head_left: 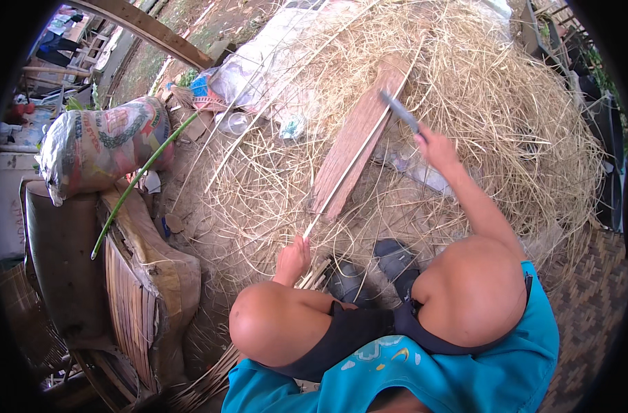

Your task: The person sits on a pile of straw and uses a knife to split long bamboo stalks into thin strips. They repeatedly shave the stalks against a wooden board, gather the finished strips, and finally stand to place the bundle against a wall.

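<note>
My right hand (434, 148) is closed round the handle of a knife (400, 113), whose grey blade points up and to the left, its tip over the edge of a wooden plank (355, 148). Between my knees and the plank, my left hand (293, 259) grips the near end of a long pale bamboo strip (355, 165). The strip runs lengthwise over the plank and on past its far end. The plank lies slanting, with its far end on a heap of thin shavings (479, 89).
A stuffed sack (107, 144) lies at the left on a worn old seat (155, 275), with a green stalk (145, 172) across them. My shoes (396, 261) stand close below the plank. Woven matting (575, 316) covers the right side. A wooden beam (148, 31) crosses the upper left.
</note>
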Demonstrator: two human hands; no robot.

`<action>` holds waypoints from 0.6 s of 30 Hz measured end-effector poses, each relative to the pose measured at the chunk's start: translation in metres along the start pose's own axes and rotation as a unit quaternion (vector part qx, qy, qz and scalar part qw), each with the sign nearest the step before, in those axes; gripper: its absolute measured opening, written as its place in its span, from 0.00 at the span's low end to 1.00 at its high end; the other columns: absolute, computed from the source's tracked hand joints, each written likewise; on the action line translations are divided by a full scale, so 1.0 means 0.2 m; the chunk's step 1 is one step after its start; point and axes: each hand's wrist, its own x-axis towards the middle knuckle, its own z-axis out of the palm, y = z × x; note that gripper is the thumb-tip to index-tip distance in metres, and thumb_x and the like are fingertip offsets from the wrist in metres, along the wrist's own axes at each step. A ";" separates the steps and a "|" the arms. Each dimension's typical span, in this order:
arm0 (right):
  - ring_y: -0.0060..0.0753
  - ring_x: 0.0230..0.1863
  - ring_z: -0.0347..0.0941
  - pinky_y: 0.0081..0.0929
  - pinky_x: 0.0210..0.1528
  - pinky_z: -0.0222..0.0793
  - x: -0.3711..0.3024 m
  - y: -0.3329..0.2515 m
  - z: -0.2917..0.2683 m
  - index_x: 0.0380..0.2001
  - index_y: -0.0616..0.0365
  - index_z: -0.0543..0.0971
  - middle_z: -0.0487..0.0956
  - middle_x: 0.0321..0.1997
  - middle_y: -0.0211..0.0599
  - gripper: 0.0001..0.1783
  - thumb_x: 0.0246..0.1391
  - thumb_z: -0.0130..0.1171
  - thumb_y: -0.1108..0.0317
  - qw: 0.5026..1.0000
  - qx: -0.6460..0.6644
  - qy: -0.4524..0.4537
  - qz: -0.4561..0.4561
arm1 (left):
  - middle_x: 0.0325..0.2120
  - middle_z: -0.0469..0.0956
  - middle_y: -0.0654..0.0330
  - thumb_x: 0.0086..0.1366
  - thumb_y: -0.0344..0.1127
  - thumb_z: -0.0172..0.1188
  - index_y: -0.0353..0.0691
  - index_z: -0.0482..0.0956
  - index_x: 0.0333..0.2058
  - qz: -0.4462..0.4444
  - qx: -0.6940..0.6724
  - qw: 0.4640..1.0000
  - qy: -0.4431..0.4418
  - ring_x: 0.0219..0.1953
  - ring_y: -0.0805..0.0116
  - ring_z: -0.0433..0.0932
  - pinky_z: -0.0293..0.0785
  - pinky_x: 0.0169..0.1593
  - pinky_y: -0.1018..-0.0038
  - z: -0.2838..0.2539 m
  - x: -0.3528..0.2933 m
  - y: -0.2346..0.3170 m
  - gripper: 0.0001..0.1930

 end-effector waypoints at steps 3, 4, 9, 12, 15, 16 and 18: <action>0.38 0.24 0.77 0.39 0.27 0.77 0.22 0.28 -0.25 0.56 0.54 0.74 0.77 0.22 0.39 0.22 0.72 0.44 0.51 0.989 -0.086 0.039 0.110 | 0.21 0.77 0.34 0.77 0.47 0.43 0.33 0.76 0.33 -0.024 0.006 1.000 -0.006 0.28 0.30 0.78 0.73 0.35 0.41 -0.02 -0.04 -0.08 0.23; 0.33 0.20 0.74 0.36 0.25 0.76 0.23 0.33 -0.26 0.57 0.54 0.75 0.75 0.19 0.35 0.21 0.73 0.44 0.52 0.983 -0.136 0.082 0.090 | 0.21 0.77 0.35 0.76 0.48 0.43 0.33 0.77 0.32 -0.016 -0.003 1.000 0.001 0.29 0.30 0.78 0.73 0.36 0.42 0.00 -0.03 -0.09 0.24; 0.53 0.38 0.81 0.51 0.43 0.78 -0.32 -0.41 0.05 0.60 0.45 0.73 0.81 0.33 0.51 0.25 0.70 0.46 0.44 0.970 0.002 -0.123 -0.208 | 0.27 0.77 0.35 0.77 0.49 0.44 0.32 0.77 0.31 -0.043 -0.088 0.995 -0.024 0.34 0.31 0.76 0.70 0.39 0.43 0.00 0.04 -0.03 0.25; 0.58 0.39 0.81 0.53 0.44 0.78 -0.32 -0.42 0.00 0.61 0.44 0.73 0.81 0.35 0.54 0.27 0.68 0.46 0.42 0.969 -0.010 -0.160 -0.188 | 0.24 0.77 0.36 0.77 0.49 0.44 0.32 0.76 0.31 -0.077 -0.035 0.996 -0.012 0.31 0.32 0.76 0.69 0.37 0.46 0.01 -0.24 -0.24 0.25; 0.57 0.39 0.81 0.52 0.44 0.78 -0.13 -0.31 -0.08 0.63 0.42 0.72 0.81 0.36 0.54 0.29 0.68 0.46 0.40 0.984 0.001 -0.134 -0.113 | 0.22 0.76 0.37 0.77 0.49 0.45 0.33 0.75 0.30 -0.108 -0.019 0.994 -0.022 0.28 0.32 0.75 0.69 0.35 0.46 -0.05 -0.34 -0.19 0.24; 0.56 0.39 0.81 0.51 0.43 0.78 -0.20 -0.37 -0.03 0.64 0.41 0.72 0.81 0.36 0.52 0.29 0.68 0.46 0.40 0.978 -0.003 -0.151 -0.144 | 0.22 0.76 0.37 0.77 0.49 0.45 0.33 0.75 0.30 -0.115 -0.019 0.993 -0.020 0.28 0.32 0.75 0.69 0.35 0.46 -0.08 -0.37 -0.17 0.24; 0.53 0.38 0.81 0.50 0.43 0.79 -0.18 -0.35 -0.03 0.63 0.41 0.72 0.82 0.36 0.50 0.29 0.68 0.45 0.40 0.974 -0.013 -0.125 -0.189 | 0.22 0.76 0.37 0.77 0.49 0.45 0.33 0.75 0.30 -0.121 -0.023 0.992 -0.024 0.28 0.32 0.75 0.69 0.34 0.45 -0.10 -0.39 -0.19 0.24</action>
